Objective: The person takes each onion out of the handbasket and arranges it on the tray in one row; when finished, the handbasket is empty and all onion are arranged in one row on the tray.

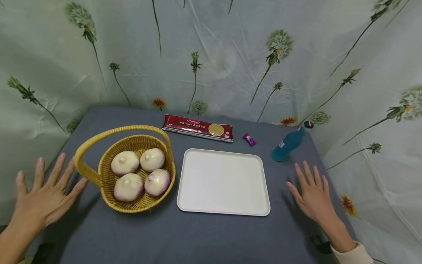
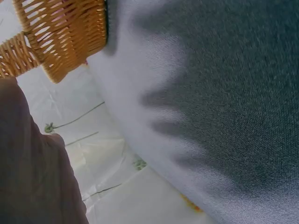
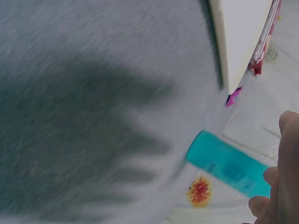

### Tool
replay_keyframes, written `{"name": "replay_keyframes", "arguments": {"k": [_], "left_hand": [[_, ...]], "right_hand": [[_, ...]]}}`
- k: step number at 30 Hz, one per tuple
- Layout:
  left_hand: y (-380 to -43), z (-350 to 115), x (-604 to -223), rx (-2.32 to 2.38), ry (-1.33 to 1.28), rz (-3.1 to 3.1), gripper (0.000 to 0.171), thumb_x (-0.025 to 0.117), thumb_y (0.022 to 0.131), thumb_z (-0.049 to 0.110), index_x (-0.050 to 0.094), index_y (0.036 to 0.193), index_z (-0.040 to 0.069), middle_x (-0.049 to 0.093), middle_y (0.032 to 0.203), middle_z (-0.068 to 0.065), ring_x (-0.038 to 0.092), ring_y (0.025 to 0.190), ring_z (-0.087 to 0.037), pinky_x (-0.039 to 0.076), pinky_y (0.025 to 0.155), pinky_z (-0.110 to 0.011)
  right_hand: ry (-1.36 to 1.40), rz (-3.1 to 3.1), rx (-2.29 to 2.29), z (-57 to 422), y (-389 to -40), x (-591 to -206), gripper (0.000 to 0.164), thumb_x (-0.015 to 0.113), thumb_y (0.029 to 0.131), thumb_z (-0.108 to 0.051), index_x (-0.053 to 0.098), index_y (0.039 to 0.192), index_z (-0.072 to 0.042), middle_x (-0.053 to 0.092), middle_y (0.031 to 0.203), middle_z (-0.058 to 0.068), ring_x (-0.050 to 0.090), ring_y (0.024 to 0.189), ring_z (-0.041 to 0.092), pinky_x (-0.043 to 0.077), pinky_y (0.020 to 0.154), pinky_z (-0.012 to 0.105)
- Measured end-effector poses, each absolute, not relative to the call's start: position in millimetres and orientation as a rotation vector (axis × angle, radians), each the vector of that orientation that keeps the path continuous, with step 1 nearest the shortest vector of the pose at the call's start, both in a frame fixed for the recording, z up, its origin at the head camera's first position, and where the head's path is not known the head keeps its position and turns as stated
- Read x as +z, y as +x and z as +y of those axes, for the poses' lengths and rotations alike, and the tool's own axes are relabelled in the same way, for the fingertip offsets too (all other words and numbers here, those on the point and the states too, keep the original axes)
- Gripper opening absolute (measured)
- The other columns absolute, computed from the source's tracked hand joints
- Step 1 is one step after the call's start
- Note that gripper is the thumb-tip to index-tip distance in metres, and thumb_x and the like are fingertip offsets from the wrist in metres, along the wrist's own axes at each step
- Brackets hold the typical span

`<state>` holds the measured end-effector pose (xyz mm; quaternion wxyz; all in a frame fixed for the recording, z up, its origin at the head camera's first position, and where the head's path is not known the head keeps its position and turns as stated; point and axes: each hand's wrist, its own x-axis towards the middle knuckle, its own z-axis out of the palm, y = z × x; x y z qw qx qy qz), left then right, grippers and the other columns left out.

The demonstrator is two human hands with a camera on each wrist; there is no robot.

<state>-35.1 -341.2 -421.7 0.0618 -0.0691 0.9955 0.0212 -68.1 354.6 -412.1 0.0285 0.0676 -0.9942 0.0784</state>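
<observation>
My left hand (image 1: 46,198) is spread flat with fingers apart, left of a yellow wicker basket (image 1: 108,172). Its thumb lies close to the basket's arched handle; in the left wrist view the same basket (image 2: 70,37) shows at upper left beside part of the hand. Several whitish, purple-tinged onions (image 1: 128,187) sit inside the basket. On the other side my right hand (image 1: 313,194) hovers with straight fingers and holds nothing, casting a shadow on the cloth. Nearest to it is a blue-green bottle (image 1: 290,144) with a dark cap, also visible as a teal bottle (image 3: 229,163) in the right wrist view.
Between the hands lies a white rectangular tray (image 1: 224,182). Behind it are a red Primo Gusto packet (image 1: 197,128) and a small purple wrapped candy (image 1: 249,140). Grey cloth (image 1: 171,238) covers the table, and a flower-printed curtain (image 1: 224,73) hangs at the back and sides.
</observation>
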Motion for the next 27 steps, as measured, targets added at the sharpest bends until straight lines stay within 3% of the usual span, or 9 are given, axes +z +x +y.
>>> {"name": "replay_keyframes", "arguments": {"k": [9,13,19,24,27], "left_hand": [[-27.9,-331.1,-420.5,0.134,-0.067,3.062,0.103,0.043,0.095,0.072,-0.020,0.157,0.019,-0.030,0.162,-0.006,-0.032,0.144,-0.044,-0.026,0.106,-0.067],[-29.9,-325.2,-420.1,0.292,0.011,3.103,0.118,0.060,0.085,0.072,-0.016,0.159,0.021,-0.026,0.164,-0.003,-0.032,0.145,-0.041,-0.026,0.108,-0.066],[-35.2,-323.7,-419.2,0.623,0.237,3.092,0.137,0.085,0.069,0.057,-0.013,0.161,0.026,-0.019,0.168,-0.003,-0.031,0.147,-0.036,-0.025,0.107,-0.067],[-40.3,-324.6,-428.7,0.921,0.389,3.012,0.137,0.092,0.066,0.040,-0.004,0.163,0.025,-0.009,0.169,-0.014,-0.027,0.149,-0.039,-0.022,0.104,-0.073],[-44.9,-322.3,-435.1,1.113,0.475,2.931,0.134,0.093,0.066,0.029,0.001,0.163,0.024,-0.012,0.169,-0.007,-0.026,0.151,-0.027,-0.021,0.102,-0.076]], "right_hand": [[0.283,-3.027,0.286,335.0,-70.0,-406.1,0.072,0.044,0.105,-0.047,0.012,0.163,-0.019,0.011,0.167,0.020,-0.002,0.153,0.044,0.001,0.115,0.068],[0.299,-3.015,0.295,327.4,-69.8,-405.6,0.072,0.045,0.105,-0.047,0.014,0.163,-0.017,0.011,0.167,0.020,-0.001,0.153,0.045,0.003,0.114,0.069],[0.319,-2.987,0.335,311.1,-67.1,-406.7,0.073,0.050,0.103,-0.046,0.018,0.162,-0.018,0.012,0.167,0.018,0.002,0.153,0.044,0.002,0.115,0.068],[0.368,-2.975,0.352,297.6,-68.5,-409.9,0.072,0.051,0.103,-0.046,0.021,0.162,-0.018,0.014,0.167,0.018,0.003,0.154,0.042,0.003,0.116,0.067],[0.389,-2.967,0.346,291.6,-71.0,-410.0,0.071,0.052,0.102,-0.046,0.024,0.161,-0.017,0.014,0.168,0.017,0.003,0.154,0.041,0.003,0.116,0.066]]}}
